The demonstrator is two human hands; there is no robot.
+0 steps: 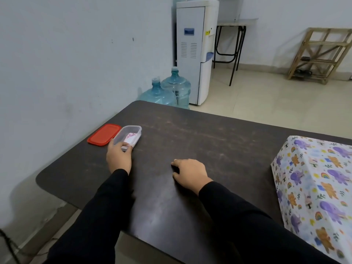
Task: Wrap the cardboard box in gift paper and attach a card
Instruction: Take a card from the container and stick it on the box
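Status: wrapped box [312,185] at right edge of frame; card [131,137] in clear tub [135,130], centre-left. The left hand [119,157] fingers grip the tub's near end; right hand [190,173] relaxed, empty, on counter [209,134]. Risk: light tub skids or tips one-handed, card creases.

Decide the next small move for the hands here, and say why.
Probably lift the card out of the clear container with the left hand, which holds its near end. The box looks wrapped, the red lid lies off beside the container, and the right hand rests idle.
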